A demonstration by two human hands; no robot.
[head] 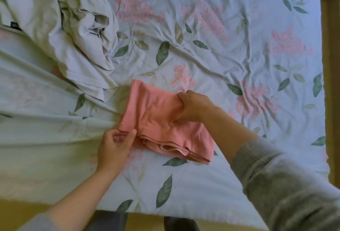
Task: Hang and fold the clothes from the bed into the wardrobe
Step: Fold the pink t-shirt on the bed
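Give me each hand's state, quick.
Left hand: closed, pinching the near left corner of the folded pink garment.
Right hand: closed, gripping the same garment's right side.

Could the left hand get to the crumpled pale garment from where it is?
Probably, once freed. The left hand pinches the folded pink garment at its corner, so it must let go first; only bare floral sheet lies between it and the pale garment.
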